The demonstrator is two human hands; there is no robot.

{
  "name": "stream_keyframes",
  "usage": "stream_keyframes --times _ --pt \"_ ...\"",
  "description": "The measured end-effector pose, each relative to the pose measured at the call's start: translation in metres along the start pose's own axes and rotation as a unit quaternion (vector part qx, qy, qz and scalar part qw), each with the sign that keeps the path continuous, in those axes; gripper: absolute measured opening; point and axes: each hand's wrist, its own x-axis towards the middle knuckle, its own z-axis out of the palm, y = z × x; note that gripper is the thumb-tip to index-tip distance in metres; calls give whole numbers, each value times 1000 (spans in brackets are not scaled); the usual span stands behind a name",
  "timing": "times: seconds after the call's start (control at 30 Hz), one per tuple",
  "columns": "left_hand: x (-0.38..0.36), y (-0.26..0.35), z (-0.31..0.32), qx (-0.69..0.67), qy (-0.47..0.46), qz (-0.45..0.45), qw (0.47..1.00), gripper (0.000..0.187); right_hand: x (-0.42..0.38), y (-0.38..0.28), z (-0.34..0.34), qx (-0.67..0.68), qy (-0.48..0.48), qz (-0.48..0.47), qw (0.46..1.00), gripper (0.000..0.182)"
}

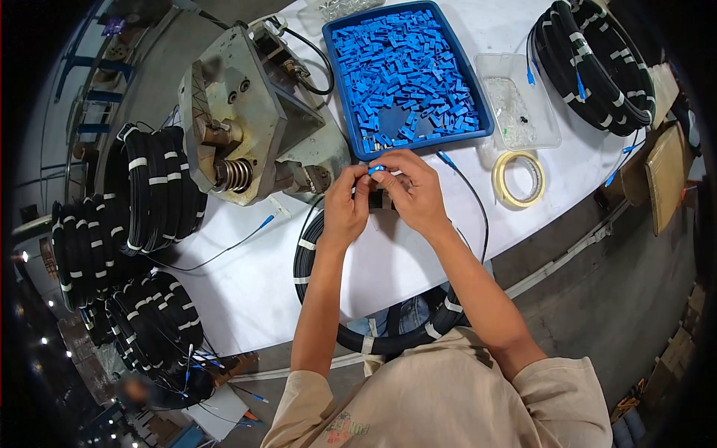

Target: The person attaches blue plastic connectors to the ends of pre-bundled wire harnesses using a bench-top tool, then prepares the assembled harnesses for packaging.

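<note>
In front of the blue tray, my left hand (346, 205) and my right hand (414, 196) meet with their fingertips pinched on a small blue cable connector (376, 169). Part of the connector is hidden by the fingers. Beneath my forearms a coil of black cable (304, 261), bound with white tape bands, lies partly on the table and hangs over its front edge. One of its cable ends, tipped with a blue plug (446, 158), rests just right of my right hand.
Loose blue connector housings fill most of a blue tray (487, 123). Beside it stand a clear plastic box (551, 123) and a tape roll (502, 181). A metal press (276, 119) occupies the left. More cable coils (160, 187) stand left, another coil (553, 67) far right.
</note>
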Motion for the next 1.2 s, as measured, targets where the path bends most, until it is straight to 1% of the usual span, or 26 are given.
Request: stream_keyframes --times 0.07,0.13,0.17,0.4,0.47,0.57,0.63,0.7,0.77,0.93,1.07,1.17,1.2 --pt "2 -4 0 6 9 33 999 6 0 0 -1 1 0 -11 1000 13" --pt "2 -5 0 1 8 37 999 6 -1 -1 -3 -27 -16 -47 998 12" --pt "3 -6 0 -4 8 41 999 7 -1 0 -3 -27 -15 -47 998 12" --pt "1 -5 -3 17 -16 24 999 6 -3 0 -1 -25 -14 -53 998 13" --pt "2 -4 0 7 -1 36 999 3 -2 1 0 -28 -10 -58 998 13" --pt "0 -6 2 24 12 33 999 4 -2 2 2 -47 5 -64 997 14" --pt "1 -4 0 31 12 39 999 6 -4 -5 2 -44 -2 -7 999 15" --pt "0 -1 -2 39 15 43 998 8 -5 -3 4 -49 4 -7 999 15" --pt "0 1 -4 46 -3 11 999 12 -6 -2 6 -54 9 -9 998 16" --pt "2 -1 -2 36 5 28 999 13 -7 -1 7 -59 24 -8 998 17" --pt "2 1 -3 40 6 38 998 12 -7 -3 7 -75 18 -15 997 15" --pt "2 2 -4 28 -4 21 999 13 -8 2 5 -94 6 -25 995 17" --pt "2 2 -4 27 -4 21 999 13 -8 4 6 -17 31 24 999 18"
